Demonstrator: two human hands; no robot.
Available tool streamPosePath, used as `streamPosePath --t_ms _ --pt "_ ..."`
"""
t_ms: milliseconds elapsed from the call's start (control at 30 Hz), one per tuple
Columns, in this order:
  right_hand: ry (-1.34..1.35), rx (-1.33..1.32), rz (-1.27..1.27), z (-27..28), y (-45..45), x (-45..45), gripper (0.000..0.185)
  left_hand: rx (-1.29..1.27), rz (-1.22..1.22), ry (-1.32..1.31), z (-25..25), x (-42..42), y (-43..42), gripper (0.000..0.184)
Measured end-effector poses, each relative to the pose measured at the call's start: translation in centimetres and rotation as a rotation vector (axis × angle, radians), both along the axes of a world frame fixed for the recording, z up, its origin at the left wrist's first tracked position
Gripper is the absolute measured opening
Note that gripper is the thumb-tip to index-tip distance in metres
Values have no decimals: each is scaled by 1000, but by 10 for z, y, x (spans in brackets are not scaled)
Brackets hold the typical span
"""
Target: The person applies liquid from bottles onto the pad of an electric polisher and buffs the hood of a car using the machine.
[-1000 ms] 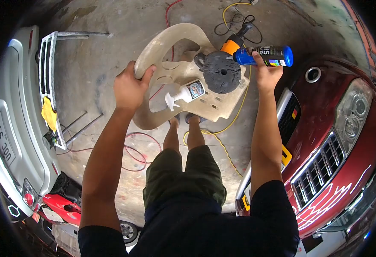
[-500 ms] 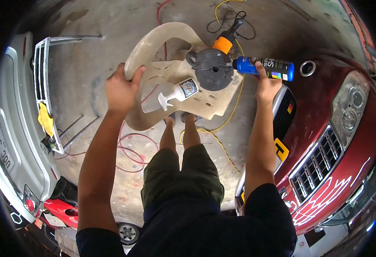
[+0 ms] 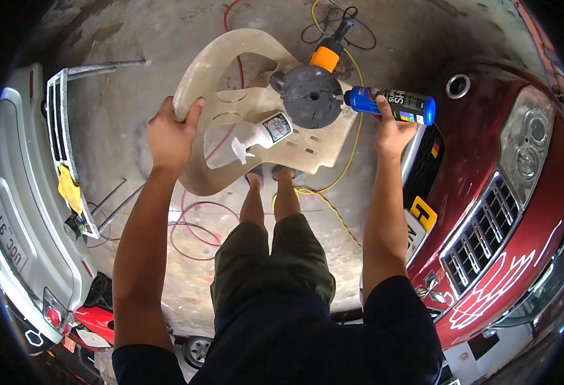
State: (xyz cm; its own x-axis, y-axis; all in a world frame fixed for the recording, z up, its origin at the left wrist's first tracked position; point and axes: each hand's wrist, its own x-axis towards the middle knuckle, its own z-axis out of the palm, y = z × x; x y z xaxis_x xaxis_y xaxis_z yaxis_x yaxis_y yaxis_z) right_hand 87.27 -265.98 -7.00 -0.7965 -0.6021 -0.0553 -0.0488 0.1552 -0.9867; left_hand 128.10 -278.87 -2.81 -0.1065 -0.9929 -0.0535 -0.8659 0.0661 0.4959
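Note:
My left hand is closed around the rim of a beige plastic chair. On the chair seat lies an orange and black polisher, its dark grey round pad facing up. A white spray bottle rests on its side by the pad. My right hand grips a blue and black bottle held sideways, its narrow end pointing left at the pad's right edge. Whether the tip touches the pad I cannot tell.
A dark red car stands on the right, a silver car on the left. Beside the silver car is a grille frame with a yellow cloth. A red hose and a yellow cord lie on the concrete floor.
The chair, with the polisher and spray bottle on it, sits slightly further left in view. My hands and the blue bottle have shifted left too, both hands still gripping.

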Motion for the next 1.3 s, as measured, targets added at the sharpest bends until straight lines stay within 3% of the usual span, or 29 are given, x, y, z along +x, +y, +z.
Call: streamPosePath --t_ms 300,567,867,1300 --pt "-14 71 23 25 27 23 30 13 9 -5 2 -1 0 56" --pt "71 69 151 14 39 47 27 3 9 -1 0 1 0 56" --pt "34 99 69 16 48 45 30 -6 23 21 -1 2 0 55" --pt "59 36 214 26 -3 89 24 16 18 -3 -3 3 0 52"
